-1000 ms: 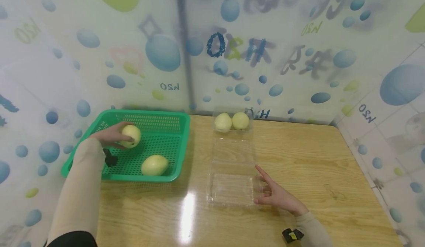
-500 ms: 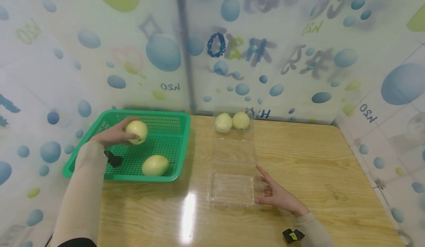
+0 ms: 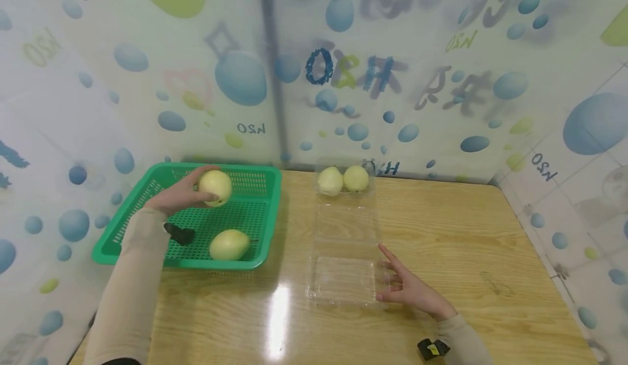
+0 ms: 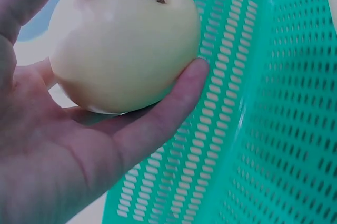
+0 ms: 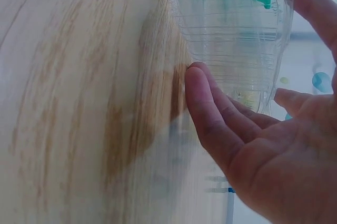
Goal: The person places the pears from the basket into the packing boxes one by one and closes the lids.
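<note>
On the wooden table (image 3: 451, 229), the green basket (image 3: 271, 218) stands left of the nearer clear container (image 3: 343, 280), whose right side the right hand (image 3: 414, 291) touches with spread fingers. The left hand (image 3: 179, 197) curls round a pale fruit (image 3: 216, 188) over the basket; carrying it well likely calls for clearing the rim without bruising. Since the earlier frame, left hand and fruit have shifted rightward.
</note>
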Available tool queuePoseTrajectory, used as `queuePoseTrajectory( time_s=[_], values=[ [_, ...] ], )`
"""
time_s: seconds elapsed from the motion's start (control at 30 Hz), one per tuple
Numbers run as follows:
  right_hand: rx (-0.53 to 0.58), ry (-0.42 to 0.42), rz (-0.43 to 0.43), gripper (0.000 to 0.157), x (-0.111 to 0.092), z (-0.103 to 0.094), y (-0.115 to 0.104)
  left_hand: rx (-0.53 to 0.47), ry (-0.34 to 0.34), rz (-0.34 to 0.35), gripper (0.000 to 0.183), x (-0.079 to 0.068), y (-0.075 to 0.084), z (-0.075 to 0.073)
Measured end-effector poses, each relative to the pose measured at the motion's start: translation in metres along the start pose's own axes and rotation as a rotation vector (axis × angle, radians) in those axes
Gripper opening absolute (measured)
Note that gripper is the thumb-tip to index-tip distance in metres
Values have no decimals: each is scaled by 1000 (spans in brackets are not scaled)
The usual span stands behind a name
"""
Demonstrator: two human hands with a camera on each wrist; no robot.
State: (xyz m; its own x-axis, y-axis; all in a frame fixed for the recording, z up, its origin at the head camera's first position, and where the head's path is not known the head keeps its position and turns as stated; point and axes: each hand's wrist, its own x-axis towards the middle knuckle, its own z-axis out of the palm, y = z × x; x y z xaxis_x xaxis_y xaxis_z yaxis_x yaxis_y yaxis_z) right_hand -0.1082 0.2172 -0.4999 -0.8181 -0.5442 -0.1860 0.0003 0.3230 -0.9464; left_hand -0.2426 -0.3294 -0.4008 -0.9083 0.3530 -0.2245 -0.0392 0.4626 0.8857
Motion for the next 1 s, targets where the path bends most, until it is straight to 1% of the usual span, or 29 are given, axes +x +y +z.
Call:
queuePoseTrajectory(
  time_s=[0.2, 0.33, 0.5, 0.7, 0.87, 1.0],
  values=[
    [6, 5, 9, 103, -1, -1, 1, -2, 10, 61, 83, 6, 15, 11],
    [10, 3, 3, 103, -1, -1, 1, -19, -2, 88, 82, 6, 24, 19],
    [26, -11, -7, 103, -1, 0, 0, -36, -28, 122, 80, 9, 29, 28],
    [19, -8, -8, 102, -1, 0, 0, -64, -81, 174, 79, 12, 38, 38],
    [-10, 10, -4, 99, 0, 1, 1, -46, -110, 196, 80, 13, 48, 49],
    [-25, 24, 10, 97, 0, 2, 1, -10, -119, 209, 81, 16, 56, 59]
  ],
)
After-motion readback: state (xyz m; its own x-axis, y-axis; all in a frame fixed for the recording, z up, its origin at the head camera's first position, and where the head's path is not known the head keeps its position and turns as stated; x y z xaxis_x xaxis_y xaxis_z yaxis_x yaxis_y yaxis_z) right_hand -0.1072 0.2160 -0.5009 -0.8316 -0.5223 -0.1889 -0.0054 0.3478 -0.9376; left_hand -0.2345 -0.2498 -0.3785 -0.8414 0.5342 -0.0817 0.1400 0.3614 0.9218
